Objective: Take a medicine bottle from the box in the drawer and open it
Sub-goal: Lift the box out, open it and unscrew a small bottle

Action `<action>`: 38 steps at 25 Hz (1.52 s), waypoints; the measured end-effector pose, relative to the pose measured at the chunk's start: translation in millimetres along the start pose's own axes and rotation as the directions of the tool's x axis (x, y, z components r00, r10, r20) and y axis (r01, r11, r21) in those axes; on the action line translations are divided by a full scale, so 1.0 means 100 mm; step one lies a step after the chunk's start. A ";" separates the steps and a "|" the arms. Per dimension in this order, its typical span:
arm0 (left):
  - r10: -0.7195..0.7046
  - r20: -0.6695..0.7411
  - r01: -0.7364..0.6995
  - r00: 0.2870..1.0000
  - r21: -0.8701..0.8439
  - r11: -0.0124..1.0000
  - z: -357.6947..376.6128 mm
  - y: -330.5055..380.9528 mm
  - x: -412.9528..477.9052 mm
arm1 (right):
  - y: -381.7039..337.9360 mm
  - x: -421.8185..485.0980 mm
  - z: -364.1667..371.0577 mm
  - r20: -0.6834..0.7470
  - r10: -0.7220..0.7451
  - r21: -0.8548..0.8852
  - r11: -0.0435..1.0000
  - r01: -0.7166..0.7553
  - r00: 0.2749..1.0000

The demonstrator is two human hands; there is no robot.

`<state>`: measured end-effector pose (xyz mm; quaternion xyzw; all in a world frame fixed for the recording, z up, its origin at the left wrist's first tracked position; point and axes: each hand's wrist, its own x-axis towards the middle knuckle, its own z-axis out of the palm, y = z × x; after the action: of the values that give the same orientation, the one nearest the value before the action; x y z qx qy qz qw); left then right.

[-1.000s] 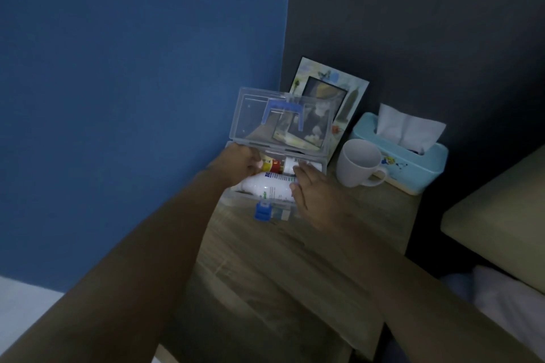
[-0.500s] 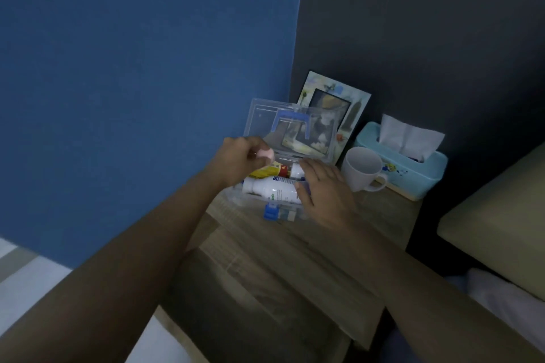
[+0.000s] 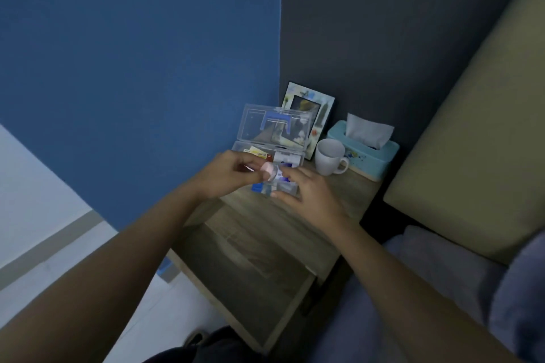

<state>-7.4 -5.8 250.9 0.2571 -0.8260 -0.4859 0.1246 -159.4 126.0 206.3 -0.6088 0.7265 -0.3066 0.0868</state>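
Note:
A clear plastic box (image 3: 297,155) stands on the wooden nightstand with its lid (image 3: 253,124) tipped up and a blue handle on it. Packets and a white bottle lie inside. My left hand (image 3: 230,175) holds a small medicine bottle (image 3: 276,176) with a pink cap, lifted just above the box's front edge. My right hand (image 3: 309,196) is right beside the bottle with its fingers spread, fingertips at the bottle's other end. Whether they touch it I cannot tell.
A white mug (image 3: 328,156), a light-blue tissue box (image 3: 368,158) and a photo frame (image 3: 324,109) stand behind and to the right of the box. The nightstand's drawer (image 3: 247,262) is pulled out below my arms. A padded headboard (image 3: 472,127) is at the right.
My left hand has lifted the pink-capped bottle out of the box toward me. My right hand has come off the box's contents and opened beside the bottle.

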 end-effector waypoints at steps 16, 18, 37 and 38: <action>0.195 0.027 -0.194 0.980 0.314 0.929 0.13 0.33 -0.02 | -0.24 -0.12 -0.24 -0.113 -0.030 -0.046 0.999 0.024 0.993; 0.194 -0.022 -0.178 0.981 0.310 0.934 0.17 0.30 0.00 | -0.26 -0.12 -0.22 -0.157 -0.011 -0.058 0.998 0.002 0.987; 0.046 -0.070 -0.039 0.997 0.098 0.994 0.42 0.17 0.09 | -0.04 -0.24 -0.13 -0.256 0.042 -0.023 0.999 -0.049 0.966; 0.056 -0.083 -0.042 0.995 0.165 0.985 0.44 0.15 0.11 | -0.03 -0.25 -0.12 -0.251 0.049 -0.022 0.998 -0.056 0.967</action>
<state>-41.4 26.9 241.9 0.2669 -0.8628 -0.4020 0.1509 -156.6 153.6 211.3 -0.5470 0.7517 -0.3683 -0.0064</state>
